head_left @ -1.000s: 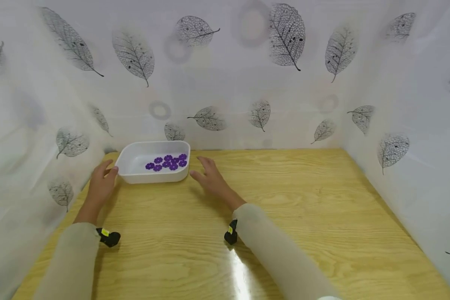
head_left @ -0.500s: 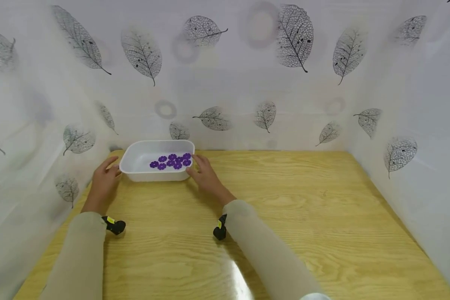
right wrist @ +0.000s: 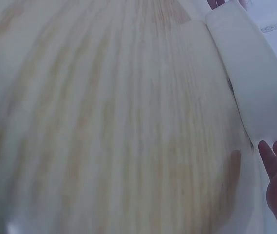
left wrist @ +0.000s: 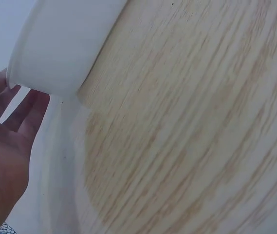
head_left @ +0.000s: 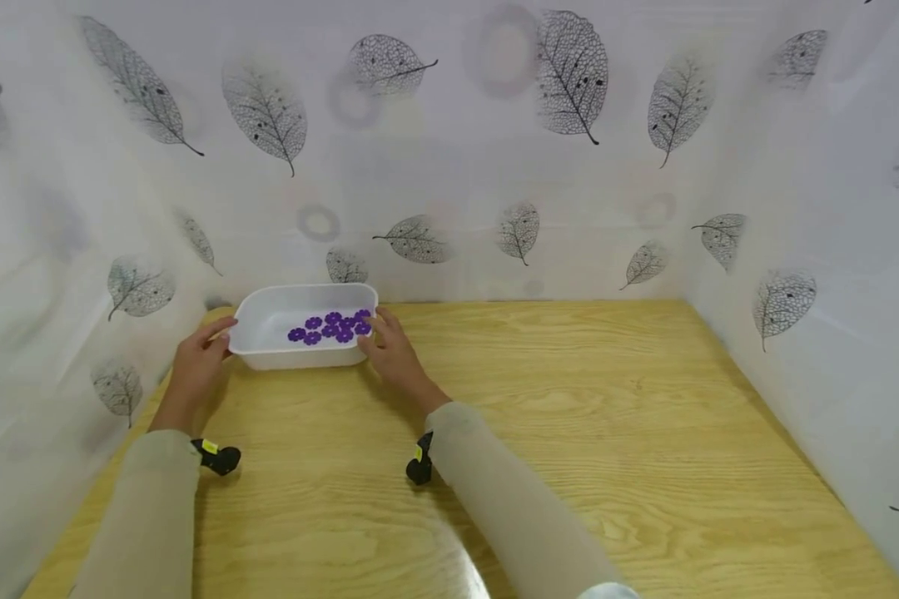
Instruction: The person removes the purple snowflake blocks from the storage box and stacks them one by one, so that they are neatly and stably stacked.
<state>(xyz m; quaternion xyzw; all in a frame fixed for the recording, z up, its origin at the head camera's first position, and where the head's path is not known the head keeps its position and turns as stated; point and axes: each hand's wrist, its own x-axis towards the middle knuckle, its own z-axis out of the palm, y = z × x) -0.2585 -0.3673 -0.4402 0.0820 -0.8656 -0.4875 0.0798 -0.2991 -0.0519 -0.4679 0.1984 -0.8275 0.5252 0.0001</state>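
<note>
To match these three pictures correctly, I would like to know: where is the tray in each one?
Head: tray left of centre, near the table's far edge.
Left wrist: tray at top left, only partly shown.
Right wrist: tray at upper right, seen from outside.
Shared landmark: the table's wood grain.

I saw that the right hand (head_left: 395, 353), which one second earlier was apart from the white tray (head_left: 295, 358), came to grip its right end.

One white tub (head_left: 292, 359); at least nine purple flowers (head_left: 296, 334); two wrist cameras (head_left: 223, 459); two sleeves (head_left: 146, 507); one table (head_left: 614, 424).
</note>
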